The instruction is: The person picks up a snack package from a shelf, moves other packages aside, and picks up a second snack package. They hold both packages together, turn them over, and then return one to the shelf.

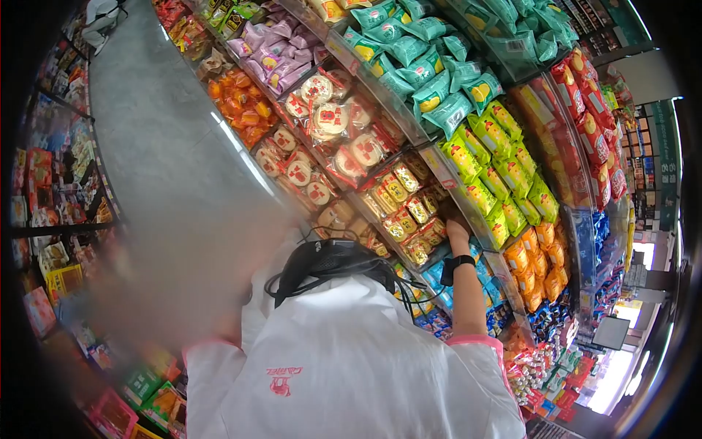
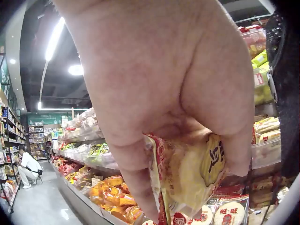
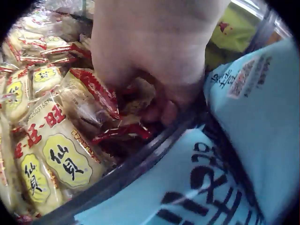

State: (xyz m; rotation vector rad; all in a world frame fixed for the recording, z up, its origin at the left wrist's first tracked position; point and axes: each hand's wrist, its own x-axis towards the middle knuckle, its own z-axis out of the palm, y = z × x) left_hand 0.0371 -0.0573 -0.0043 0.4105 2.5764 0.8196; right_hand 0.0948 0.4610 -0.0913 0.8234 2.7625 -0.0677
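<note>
In the left wrist view, my left hand (image 2: 164,79) grips a clear packet (image 2: 187,173) with a red edge and yellow label, fingers on one side and thumb on the other. The blurred shape (image 1: 190,271) at the left of the head view seems to be my left arm and hand. My right hand (image 1: 455,223) reaches down into a bin of small yellow-labelled packets (image 1: 395,186). The right wrist view shows this hand (image 3: 150,51) with bent fingers among red-edged wrappers (image 3: 96,89), beside yellow-labelled packets (image 3: 68,161); whether it grips one is hidden.
A dark divider (image 3: 117,180) separates the packets from blue bags (image 3: 258,112). Around my right arm are green bags (image 1: 497,175), orange bags (image 1: 537,263) and round cracker packs (image 1: 329,121). A crouching person (image 2: 30,166) is in the aisle (image 2: 51,197) beyond the shelves.
</note>
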